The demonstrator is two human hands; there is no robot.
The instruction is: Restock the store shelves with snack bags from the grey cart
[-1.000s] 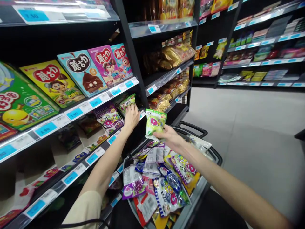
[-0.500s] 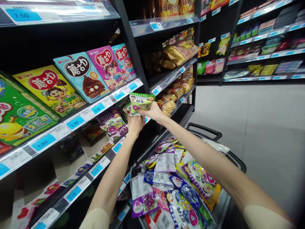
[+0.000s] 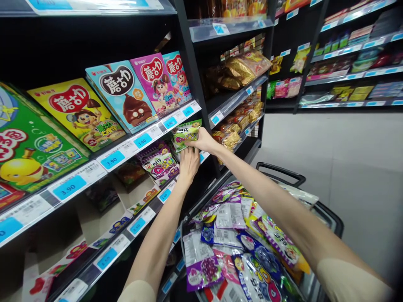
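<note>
My right hand (image 3: 206, 140) pinches the right side of a green candy bag (image 3: 185, 135) at the opening of the lower shelf. Just below it, my left hand (image 3: 189, 163) reaches into the shelf opening, its fingertips hidden behind or under the green bag, so I cannot tell what they hold. A purple candy bag (image 3: 160, 164) stands in a display box to the left of my left hand. Under my forearms a shopping basket (image 3: 185, 251) is heaped with candy bags, among them a grape one (image 3: 204, 270) and a blueberry one (image 3: 258, 277).
On the shelf above stand snack boxes: green (image 3: 40, 138), yellow (image 3: 78, 113), light blue (image 3: 122, 94) and pink (image 3: 153, 82). A price-tag rail (image 3: 113, 160) runs just above my hands. Gold-wrapped bags (image 3: 242, 69) fill shelves beyond the black upright (image 3: 197, 63). Grey floor (image 3: 362, 155) lies to the right.
The green bag has tilted and sits closer to the shelf opening, partly under the rail. My left hand is still beneath it. The whole view has shifted slightly.
</note>
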